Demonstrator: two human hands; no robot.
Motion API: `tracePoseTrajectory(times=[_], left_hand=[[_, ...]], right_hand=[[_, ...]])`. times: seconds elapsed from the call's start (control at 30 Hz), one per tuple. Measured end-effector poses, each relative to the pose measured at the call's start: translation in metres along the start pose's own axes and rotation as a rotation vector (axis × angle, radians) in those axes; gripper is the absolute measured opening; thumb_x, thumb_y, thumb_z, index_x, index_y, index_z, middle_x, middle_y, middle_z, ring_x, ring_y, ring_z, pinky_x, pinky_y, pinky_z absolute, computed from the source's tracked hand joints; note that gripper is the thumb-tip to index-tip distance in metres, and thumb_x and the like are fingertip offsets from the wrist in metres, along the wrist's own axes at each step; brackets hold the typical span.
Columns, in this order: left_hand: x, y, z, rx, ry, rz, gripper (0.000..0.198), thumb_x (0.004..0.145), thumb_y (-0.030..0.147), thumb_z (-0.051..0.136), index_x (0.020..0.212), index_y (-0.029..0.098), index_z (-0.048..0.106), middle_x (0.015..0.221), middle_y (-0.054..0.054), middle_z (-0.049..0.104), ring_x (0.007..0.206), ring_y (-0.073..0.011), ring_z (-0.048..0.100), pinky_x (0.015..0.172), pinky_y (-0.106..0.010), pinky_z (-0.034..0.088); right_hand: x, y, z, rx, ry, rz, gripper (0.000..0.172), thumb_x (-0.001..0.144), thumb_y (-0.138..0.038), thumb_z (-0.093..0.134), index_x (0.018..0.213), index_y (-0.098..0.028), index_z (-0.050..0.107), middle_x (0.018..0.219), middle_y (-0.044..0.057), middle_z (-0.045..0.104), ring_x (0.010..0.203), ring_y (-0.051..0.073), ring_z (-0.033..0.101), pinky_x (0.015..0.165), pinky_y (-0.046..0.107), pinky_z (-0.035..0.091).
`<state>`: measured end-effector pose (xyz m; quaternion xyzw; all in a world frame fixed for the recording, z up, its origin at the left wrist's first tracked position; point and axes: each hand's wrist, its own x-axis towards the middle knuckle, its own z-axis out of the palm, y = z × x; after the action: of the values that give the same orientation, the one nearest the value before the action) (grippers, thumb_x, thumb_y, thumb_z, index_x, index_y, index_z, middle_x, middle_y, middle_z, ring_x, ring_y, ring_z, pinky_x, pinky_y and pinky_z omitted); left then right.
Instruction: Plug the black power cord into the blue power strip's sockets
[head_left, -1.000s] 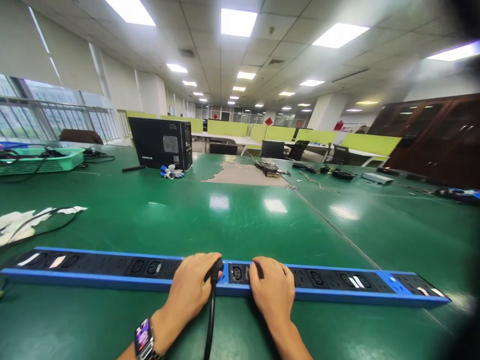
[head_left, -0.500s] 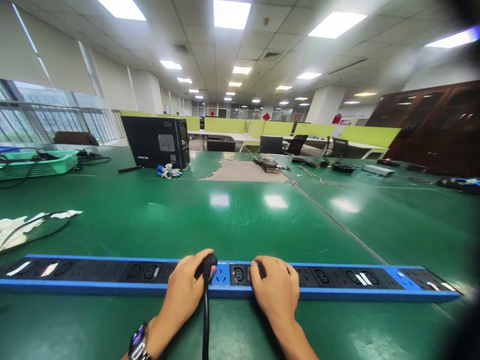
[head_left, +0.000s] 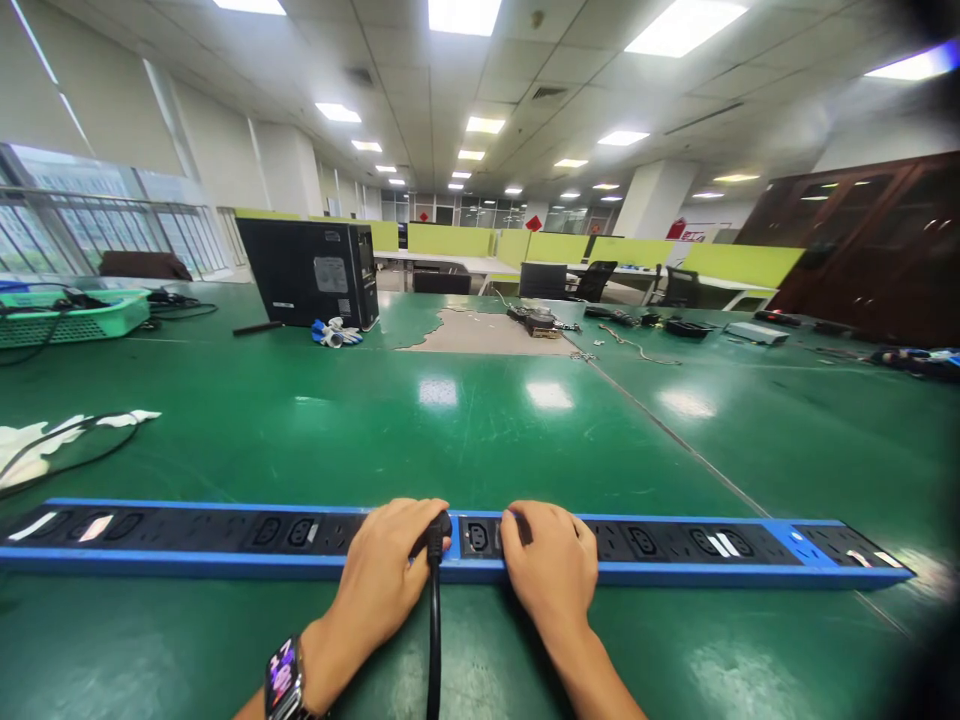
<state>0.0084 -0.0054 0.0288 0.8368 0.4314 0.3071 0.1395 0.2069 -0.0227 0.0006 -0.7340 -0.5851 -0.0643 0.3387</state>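
Observation:
A long blue power strip (head_left: 660, 572) with black socket panels lies across the green table in front of me. My left hand (head_left: 394, 560) is closed around a black power plug (head_left: 437, 532), held over the strip's blue socket section near the middle. The plug's front face is hidden, so whether it touches the sockets is unclear. Its thick black cord (head_left: 434, 640) hangs toward me. To the right, my right hand (head_left: 551, 560) grips the strip with its fingers curled over the far side. Its thumb lies near a black outlet (head_left: 476, 537); part of its grip is hidden.
At the back left stand a black computer case (head_left: 304, 272) and a blue-and-white glove bundle (head_left: 337, 333). A green basket (head_left: 97, 325) holds cables. White cloth (head_left: 30, 455) and a thin cable lie at left. Loose parts, including a grey box (head_left: 756, 333), lie at the back right.
My left hand has shifted right along the strip with the plug, which now covers most of the blue socket section. My right hand stays in place. The view has tilted slightly.

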Motion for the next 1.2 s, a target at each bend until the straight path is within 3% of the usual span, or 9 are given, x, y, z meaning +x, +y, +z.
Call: tracePoseTrajectory(times=[0.13,0.27,0.37,0.47,0.53,0.63,0.77,1.03,1.2], left_hand=[[-0.001,-0.001,0.004,0.017,-0.023,0.015,0.03,0.09,0.026,0.05,0.118,0.025,0.06,0.109,-0.006,0.068,0.098,-0.0221,0.06,0.086,-0.038,0.048],[-0.005,-0.006,0.011,0.098,-0.026,0.103,0.04,0.088,0.018,0.05,0.125,0.028,0.056,0.119,-0.005,0.066,0.112,-0.0238,0.055,0.097,-0.044,0.042],[-0.008,-0.011,0.011,0.17,-0.042,0.139,0.05,0.087,0.024,0.056,0.135,0.033,0.047,0.128,-0.004,0.061,0.12,-0.0261,0.051,0.103,-0.05,0.036],[-0.009,-0.016,0.008,0.272,-0.037,0.053,0.081,0.075,0.04,0.07,0.145,0.026,0.032,0.132,-0.009,0.058,0.122,-0.0319,0.049,0.104,-0.056,0.032],[-0.009,-0.016,0.007,0.362,-0.056,0.003,0.088,0.067,0.042,0.076,0.142,0.019,0.036,0.128,-0.014,0.059,0.12,-0.0349,0.05,0.104,-0.058,0.031],[-0.008,-0.012,0.006,0.466,-0.109,0.008,0.075,0.065,0.043,0.078,0.13,0.018,0.05,0.121,-0.016,0.061,0.113,-0.0352,0.053,0.101,-0.057,0.032],[-0.007,-0.007,0.004,0.553,-0.159,0.014,0.068,0.068,0.047,0.075,0.123,0.013,0.056,0.111,-0.017,0.062,0.105,-0.0344,0.055,0.098,-0.054,0.037],[-0.004,-0.008,0.004,0.558,-0.197,-0.015,0.069,0.071,0.051,0.069,0.125,0.011,0.053,0.11,-0.015,0.062,0.102,-0.0328,0.054,0.096,-0.053,0.036],[-0.004,-0.006,0.003,0.574,-0.19,-0.042,0.06,0.073,0.051,0.066,0.12,0.015,0.056,0.105,-0.011,0.062,0.098,-0.0296,0.055,0.095,-0.048,0.037]], right_hand=[[0.001,-0.001,0.001,-0.018,0.004,-0.004,0.021,0.085,-0.032,0.051,0.082,-0.022,0.069,0.087,0.005,0.072,0.089,0.022,0.061,0.089,0.04,0.03],[-0.001,0.001,0.002,-0.015,0.015,-0.012,0.021,0.085,-0.032,0.05,0.081,-0.023,0.069,0.086,0.004,0.072,0.088,0.022,0.06,0.088,0.04,0.031],[0.0,0.003,-0.001,0.003,0.009,-0.011,0.022,0.085,-0.031,0.049,0.081,-0.023,0.069,0.087,0.005,0.072,0.089,0.023,0.061,0.089,0.041,0.03],[0.01,-0.006,-0.009,0.013,-0.104,0.052,0.024,0.087,-0.035,0.049,0.082,-0.025,0.07,0.087,0.004,0.073,0.09,0.024,0.063,0.09,0.042,0.032],[0.022,-0.025,-0.014,0.024,-0.286,0.067,0.032,0.091,-0.04,0.043,0.084,-0.027,0.071,0.087,0.003,0.074,0.087,0.022,0.065,0.082,0.037,0.037],[0.038,-0.065,-0.014,0.018,-0.548,-0.009,0.048,0.093,-0.05,0.033,0.084,-0.026,0.073,0.088,0.006,0.075,0.08,0.02,0.068,0.066,0.03,0.041],[0.041,-0.104,-0.003,-0.07,-0.649,-0.066,0.056,0.089,-0.056,0.036,0.079,-0.017,0.075,0.089,0.017,0.074,0.083,0.029,0.069,0.065,0.035,0.043],[0.038,-0.101,0.002,-0.087,-0.674,-0.12,0.044,0.089,-0.034,0.035,0.082,-0.014,0.074,0.095,0.019,0.072,0.093,0.03,0.067,0.077,0.039,0.044],[0.038,-0.098,0.004,0.017,-0.666,-0.071,0.047,0.091,-0.038,0.033,0.08,-0.014,0.072,0.094,0.018,0.072,0.093,0.029,0.066,0.08,0.041,0.045]])
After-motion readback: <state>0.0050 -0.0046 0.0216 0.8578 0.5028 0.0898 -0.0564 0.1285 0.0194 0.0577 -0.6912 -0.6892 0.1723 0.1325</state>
